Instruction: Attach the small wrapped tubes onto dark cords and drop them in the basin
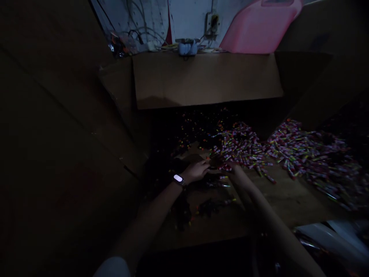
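A: In the head view, where are the hands?

B: Close together, low over a wooden surface point(284, 196). The left hand point(198, 170) reaches in from the left, the right hand point(236, 174) from the right, with a narrow gap between them.

A: Are the fingers gripping anything?

B: I can't tell. The left fingers look bent towards the right ones, but both sets of tips vanish into shadow and blur, so a grip can't be confirmed.

A: And the small wrapped sticks?

B: The near heap point(240, 144) lies just beyond the right fingers, touching or almost touching them. A second heap point(305, 150) spreads farther to their right. A few loose sticks point(223, 186) lie just on the near side of the fingertips, and dark scattered bits point(198, 125) are beyond the left ones.

A: Why set out like that?

B: My guess is that the near heap sits there for short reaches, and the cardboard flap point(207, 79), well beyond the fingers, helps keep loose pieces from straying. The pink container point(259, 29) behind it seems simply parked out of the way, by the wall socket point(212, 24).

A: Any brands or writing?

B: None readable. The sticks' wrappers show only pink, white and yellowish patches, and the lit wristband point(178, 178), behind the left fingers, is washed out.
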